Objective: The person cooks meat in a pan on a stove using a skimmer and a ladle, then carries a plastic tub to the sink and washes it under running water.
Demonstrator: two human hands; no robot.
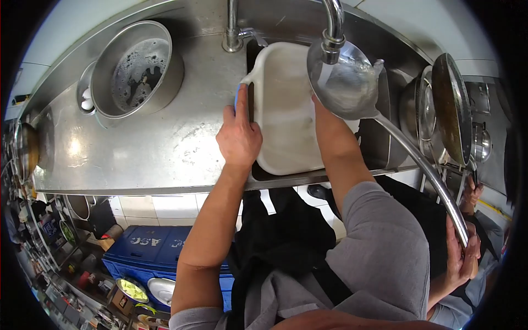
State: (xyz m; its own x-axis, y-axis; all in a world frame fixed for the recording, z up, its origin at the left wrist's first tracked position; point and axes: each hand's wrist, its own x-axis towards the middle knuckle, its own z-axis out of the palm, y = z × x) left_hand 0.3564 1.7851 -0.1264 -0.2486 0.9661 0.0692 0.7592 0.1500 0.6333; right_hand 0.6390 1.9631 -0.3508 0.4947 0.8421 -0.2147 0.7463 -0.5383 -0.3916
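Note:
A white plastic tub [286,124] with a handle on its side lies in the sink. My left hand [240,132] grips its left edge by the handle, index finger straight along the rim and the other fingers curled. A sliver of something blue [237,100] shows beneath that finger. My right arm reaches over the tub's right side; a large metal ladle [352,82] covers my right hand [320,110], so its fingers are hidden. Another person's hand [463,250] holds the ladle's long handle, its bowl under the tap [331,47].
A deep metal pot [173,77] with sudsy water stands on the steel counter [159,146] at left, beside a smaller container [85,96]. Pans [448,110] stand upright right of the sink. A second tap [233,38] rises behind. A blue bin [143,245] sits below the counter.

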